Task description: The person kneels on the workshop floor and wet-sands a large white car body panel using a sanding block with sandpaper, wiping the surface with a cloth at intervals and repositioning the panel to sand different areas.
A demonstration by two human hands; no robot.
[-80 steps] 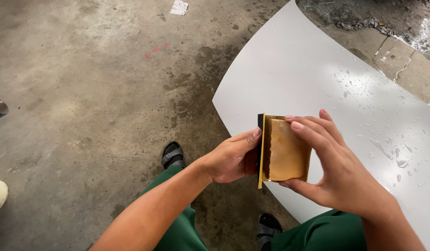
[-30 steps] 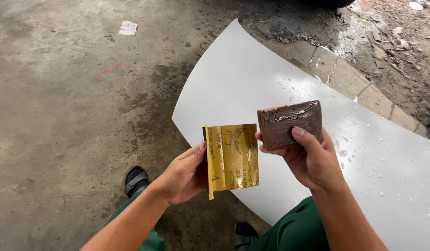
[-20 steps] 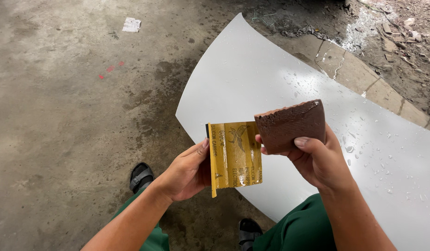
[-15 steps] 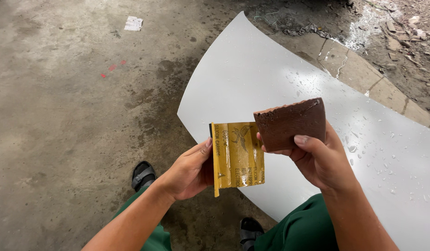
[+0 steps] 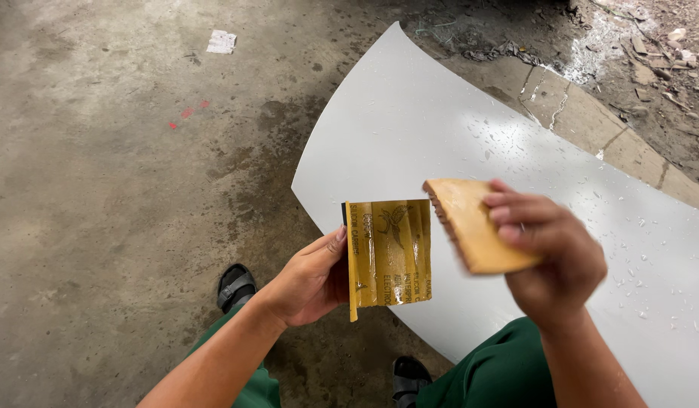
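My left hand pinches a creased yellow sheet of sandpaper by its left edge, printed back facing me. My right hand grips a tan rectangular sanding block, tilted with its flat tan face up and its ridged end toward the sheet. Block and sheet are close together but apart. Both are held over a large white curved panel that lies on the concrete floor and carries water drops.
Stained concrete floor spreads to the left, with a scrap of paper far off. A broken kerb with rubble runs behind the panel. My sandalled feet and green trousers sit below the hands.
My right hand has turned the block over, so its tan face shows instead of the dark brown one. The yellow sheet has stayed in my left hand; before that it was wrapped on the block.
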